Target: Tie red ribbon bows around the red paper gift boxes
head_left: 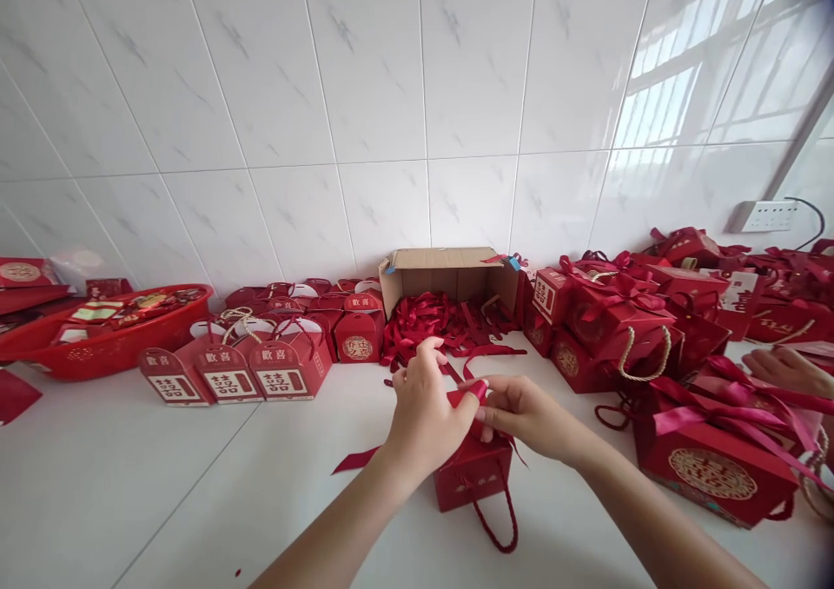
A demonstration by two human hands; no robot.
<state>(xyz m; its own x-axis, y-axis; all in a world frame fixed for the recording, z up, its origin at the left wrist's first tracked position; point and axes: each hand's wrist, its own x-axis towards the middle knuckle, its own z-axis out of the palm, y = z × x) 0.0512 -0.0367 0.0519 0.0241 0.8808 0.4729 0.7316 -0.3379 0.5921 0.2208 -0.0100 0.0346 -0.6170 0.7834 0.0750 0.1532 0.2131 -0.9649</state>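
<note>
A small red gift box (473,478) with a dark red cord handle (512,528) stands on the white table in front of me. Over its top, my left hand (423,415) pinches a shiny red ribbon (479,390), thumb pressed to it and the other fingers curled upward. My right hand (525,411) meets it from the right, thumb and forefinger closed on the same ribbon. One ribbon tail (357,459) sticks out left of my left wrist. My hands cover most of the box top, so the shape of the ribbon there is partly hidden.
Behind my hands, a cardboard box (446,259) lies open on its side with cut red ribbons (423,315) spilling out. Gift boxes (283,376) and a red basin (123,346) stand left. Ribboned boxes (618,324) are piled right, near another person's hand (791,369).
</note>
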